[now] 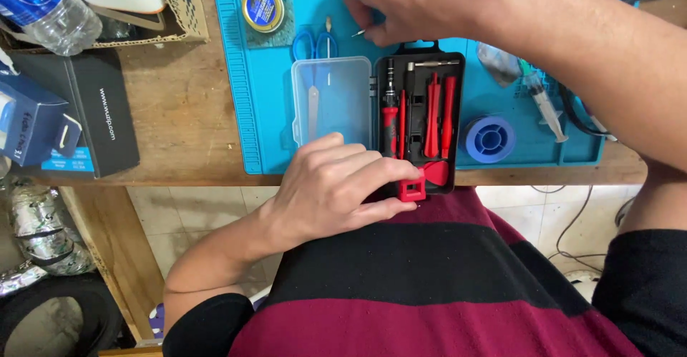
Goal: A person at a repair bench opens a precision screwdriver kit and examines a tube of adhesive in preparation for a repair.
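Tool kit case [418, 124] sits open on the blue work mat [265, 99], at the near edge of the wooden bench [179, 114], its lower end overhanging toward the person's lap. Case is black, with a clear plastic lid [330, 99] folded out to the left. Inside: a red-and-black driver handle, several red pry tools standing in slots, a red triangular pick at the bottom.

Left hand [336, 185] rests on the case's near-left corner, fingers curled, thumb and forefinger closed on a small red block [411, 187] at the case's bottom edge.

Right hand [401, 6] is above the case at the mat's far side, fingertips pinched on a small metal bit [358, 33]. Bit tip pokes out left of the fingers.

Surroundings are tight. Blue-handled scissors [315, 42] lie just above the lid, a round tin [262, 8] on a green pad left of those. Blue solder spool [490, 139] is just right of the case, a syringe [544, 99] beyond it near the mat's right edge. Left of the mat there's bare wood, then a black box [107, 114] and a blue box [28, 121]; a plastic bottle [46, 6] is at the far left corner. Open mat room is mostly the strip between the lid and the mat's ribbed left edge.
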